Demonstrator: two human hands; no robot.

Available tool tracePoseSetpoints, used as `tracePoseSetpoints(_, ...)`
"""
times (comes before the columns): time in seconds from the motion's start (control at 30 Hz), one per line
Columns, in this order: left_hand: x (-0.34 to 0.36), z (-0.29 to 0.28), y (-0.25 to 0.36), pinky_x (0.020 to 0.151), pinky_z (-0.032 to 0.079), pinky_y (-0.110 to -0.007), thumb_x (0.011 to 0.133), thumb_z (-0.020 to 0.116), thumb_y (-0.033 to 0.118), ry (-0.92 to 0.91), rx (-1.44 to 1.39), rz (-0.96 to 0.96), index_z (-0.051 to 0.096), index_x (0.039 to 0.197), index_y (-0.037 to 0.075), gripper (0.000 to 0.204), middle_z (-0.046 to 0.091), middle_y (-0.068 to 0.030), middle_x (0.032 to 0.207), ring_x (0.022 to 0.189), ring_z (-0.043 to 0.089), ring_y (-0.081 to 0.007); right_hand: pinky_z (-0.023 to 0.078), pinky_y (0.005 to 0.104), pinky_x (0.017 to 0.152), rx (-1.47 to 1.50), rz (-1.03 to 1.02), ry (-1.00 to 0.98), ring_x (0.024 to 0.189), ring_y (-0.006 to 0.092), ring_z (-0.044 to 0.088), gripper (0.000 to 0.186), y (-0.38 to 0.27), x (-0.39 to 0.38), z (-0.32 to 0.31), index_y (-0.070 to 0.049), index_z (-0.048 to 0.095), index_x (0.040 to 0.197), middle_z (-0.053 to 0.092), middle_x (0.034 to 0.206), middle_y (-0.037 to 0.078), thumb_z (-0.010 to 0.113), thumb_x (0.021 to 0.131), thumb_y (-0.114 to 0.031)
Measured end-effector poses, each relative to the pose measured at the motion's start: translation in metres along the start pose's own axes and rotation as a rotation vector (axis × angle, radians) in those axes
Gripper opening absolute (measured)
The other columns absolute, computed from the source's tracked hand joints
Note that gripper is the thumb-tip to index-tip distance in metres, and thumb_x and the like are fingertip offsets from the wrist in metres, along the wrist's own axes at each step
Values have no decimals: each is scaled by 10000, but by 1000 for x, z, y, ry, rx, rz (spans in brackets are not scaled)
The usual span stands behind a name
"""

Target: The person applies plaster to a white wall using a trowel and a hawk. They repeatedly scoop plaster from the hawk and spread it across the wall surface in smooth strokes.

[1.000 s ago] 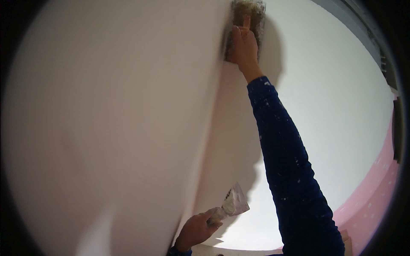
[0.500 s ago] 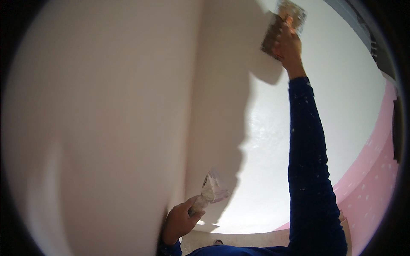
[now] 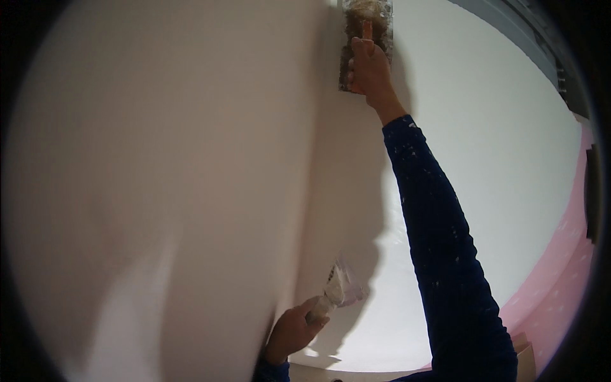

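Observation:
High on the white wall [image 3: 484, 127], my right hand [image 3: 372, 71] grips the orange handle of a plastering trowel [image 3: 349, 67]. The trowel's rectangular blade is smeared with dried plaster and lies along the wall, close to the inside corner; its top end runs up to the picture's upper edge. Lower down, my left hand [image 3: 296, 331] is wrapped around the handle of a putty knife [image 3: 344, 286]. That knife's wide blade points up and carries whitish filler. My left hand is beside the corner, near the left wall.
The left wall [image 3: 159, 159] meets the other wall in a vertical corner, shaded by my arm's shadow. Pink wall with pale spots [image 3: 547, 305] shows at the right. A cardboard piece [image 3: 525, 360] stands at the lower right, and a grey frame [image 3: 509, 25] curves along the upper right.
My right hand has swept the trowel left across the wall toward the corner, turning its blade more upright. The left hand with the putty knife appears slightly lower and farther right as the view shifted.

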State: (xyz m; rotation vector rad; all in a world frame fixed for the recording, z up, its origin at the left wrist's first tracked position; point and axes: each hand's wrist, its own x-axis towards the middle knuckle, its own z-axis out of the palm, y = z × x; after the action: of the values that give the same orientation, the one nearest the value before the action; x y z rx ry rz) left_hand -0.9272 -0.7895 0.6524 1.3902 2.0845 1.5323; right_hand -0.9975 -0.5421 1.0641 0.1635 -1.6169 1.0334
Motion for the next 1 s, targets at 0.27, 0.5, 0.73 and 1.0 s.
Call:
tracePoseSetpoints(0.27, 14, -4, -9, 837, 550, -467, 907, 742, 331, -86, -48, -47, 588, 1337, 17, 554, 720, -260, 1032, 962, 705, -420, 498, 298, 414, 51, -17, -43, 529, 124, 561, 329, 23, 42, 36, -81, 546, 1098, 547, 741, 21, 596, 1012, -394)
tracePoseSetpoints(0.5, 16, -2, -3, 848, 556, -454, 897, 751, 333, -72, -12, -96, 584, 1355, 11, 584, 719, -252, 1077, 981, 709, -410, 587, 383, 874, -214, -11, 64, 992, 332, 723, 438, 20, 58, 46, -1, 599, 1259, 713, 1115, 227, 634, 960, -320)
tracePoseSetpoints(0.73, 7, -6, 14, 876, 559, -447, 898, 749, 312, -51, -22, -126, 582, 1359, 24, 569, 714, -257, 1097, 1010, 706, -417, 260, 505, 1150, -1682, -501, 346, 1342, 395, 445, 694, -45, 33, 12, 10, 547, 1379, 524, 1419, 252, 575, 934, -522)
tracePoseSetpoints(1.0, 2, -11, 19, 859, 565, -410, 876, 777, 256, -43, -52, -164, 606, 1332, 35, 535, 723, -251, 1064, 969, 724, -381, 85, 557, 1268, -2329, -243, 135, 1505, 401, 287, 828, -88, 62, -78, 43, 552, 1408, 427, 1551, 250, 595, 907, -615)
